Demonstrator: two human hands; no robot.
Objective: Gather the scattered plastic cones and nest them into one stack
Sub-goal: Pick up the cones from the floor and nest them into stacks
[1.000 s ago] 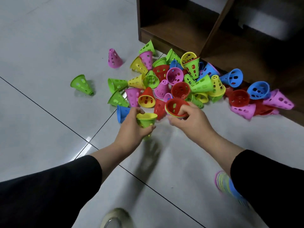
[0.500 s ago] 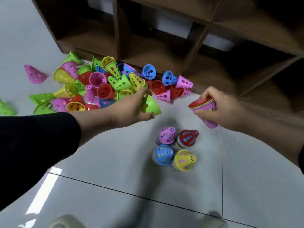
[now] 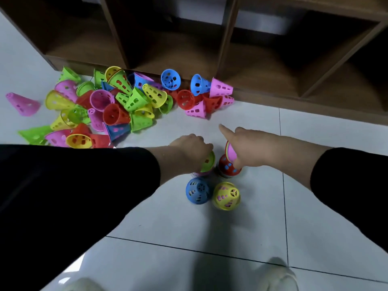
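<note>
— Which step is this?

— Nesting, I'd judge. The left hand [image 3: 190,150] curls round a lime-green cone [image 3: 207,162], mouth up, directly over a pink-rimmed stack [image 3: 200,174] on the floor [image 3: 210,227]. The right hand [image 3: 245,143] pinches a small nest topped by a pink cone [image 3: 231,153], forefinger sticking out, right above the red stack [image 3: 227,168].

— And the rest?

— A blue stack [image 3: 197,193] and a yellow stack [image 3: 226,195] stand just nearer the person than the hands. The loose heap of cones [image 3: 117,106] lies beyond the left hand, against the wooden shelf unit [image 3: 262,95]; one pink cone [image 3: 22,103] lies apart, far out past that heap.

— Next move?

— Probably turning each held piece mouth-down, seating it squarely, letting go, then reaching back to the heap. Four stacks must finally become one.
</note>
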